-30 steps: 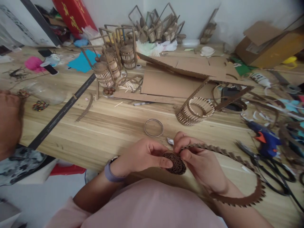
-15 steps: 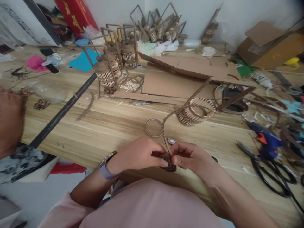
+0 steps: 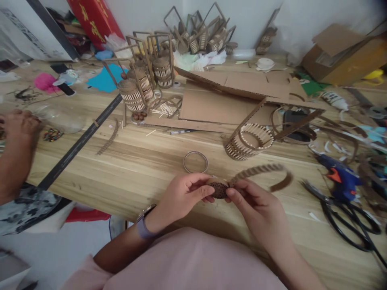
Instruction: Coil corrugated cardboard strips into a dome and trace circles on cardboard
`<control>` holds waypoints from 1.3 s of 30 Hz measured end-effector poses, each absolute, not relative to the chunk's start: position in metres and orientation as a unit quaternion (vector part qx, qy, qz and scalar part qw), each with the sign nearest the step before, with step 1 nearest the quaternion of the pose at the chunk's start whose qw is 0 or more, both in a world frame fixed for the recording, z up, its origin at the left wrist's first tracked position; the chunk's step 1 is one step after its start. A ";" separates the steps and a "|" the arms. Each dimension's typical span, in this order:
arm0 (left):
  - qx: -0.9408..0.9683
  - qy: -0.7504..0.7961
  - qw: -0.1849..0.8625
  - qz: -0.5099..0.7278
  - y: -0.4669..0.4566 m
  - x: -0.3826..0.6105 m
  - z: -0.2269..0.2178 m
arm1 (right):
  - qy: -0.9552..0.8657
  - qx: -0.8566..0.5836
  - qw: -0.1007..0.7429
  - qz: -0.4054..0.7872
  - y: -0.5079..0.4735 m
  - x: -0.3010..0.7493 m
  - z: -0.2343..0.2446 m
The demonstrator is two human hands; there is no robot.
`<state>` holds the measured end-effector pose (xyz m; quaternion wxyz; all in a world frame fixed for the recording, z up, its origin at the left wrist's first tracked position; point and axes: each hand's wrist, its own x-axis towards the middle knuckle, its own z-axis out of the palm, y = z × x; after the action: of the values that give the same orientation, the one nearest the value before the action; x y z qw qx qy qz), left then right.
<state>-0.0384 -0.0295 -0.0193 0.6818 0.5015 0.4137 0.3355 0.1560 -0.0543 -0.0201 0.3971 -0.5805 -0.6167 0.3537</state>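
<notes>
Pinching the cardboard coil (image 3: 219, 191) at the lower centre of the frame, gripped from its two sides by left hand (image 3: 186, 197) and right hand (image 3: 260, 207), probably to keep its layers tight. Letting the ridged strip (image 3: 258, 170) loop loose beyond the right fingers, likely for slack. Having scissors (image 3: 327, 201) and glue gun (image 3: 341, 177) close together at right of frame, presumably for easy reach.

Coil (image 3: 219, 191) partly covered, strip (image 3: 256, 171) blurred

The left hand (image 3: 187, 193) and right hand (image 3: 263, 205) hide the coil's sides. The strip is smeared; whether its end stops beside the right hand or slips behind, I cannot tell. At left, the edge crops a co-worker's arm (image 3: 15, 165). Far left, the red box (image 3: 94, 20) runs out of view, its lettering (image 3: 98, 36) too blurred to read.
</notes>
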 end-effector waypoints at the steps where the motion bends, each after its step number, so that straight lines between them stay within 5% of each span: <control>1: 0.508 0.423 0.670 0.337 -0.030 -0.038 -0.019 | -0.618 -0.586 0.387 0.355 -0.055 0.156 -0.021; 11: 0.613 0.449 0.571 0.310 -0.032 -0.040 -0.010 | -0.679 -0.593 0.353 0.251 -0.056 0.158 -0.008; 22: 0.702 0.456 0.482 0.260 -0.035 -0.041 -0.005 | -0.724 -0.553 0.318 0.263 -0.053 0.160 -0.005; 31: 0.537 0.411 0.646 0.354 -0.035 -0.037 -0.024 | -0.644 -0.596 0.375 0.298 -0.057 0.156 -0.017; 39: 0.736 0.447 0.431 0.270 -0.030 -0.043 -0.015 | -0.685 -0.568 0.355 0.286 -0.053 0.169 -0.013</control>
<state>-0.0432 -0.0303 -0.0153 0.4313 0.7360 0.4467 0.2697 0.1688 -0.0534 -0.0133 0.3548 -0.5682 -0.6850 0.2863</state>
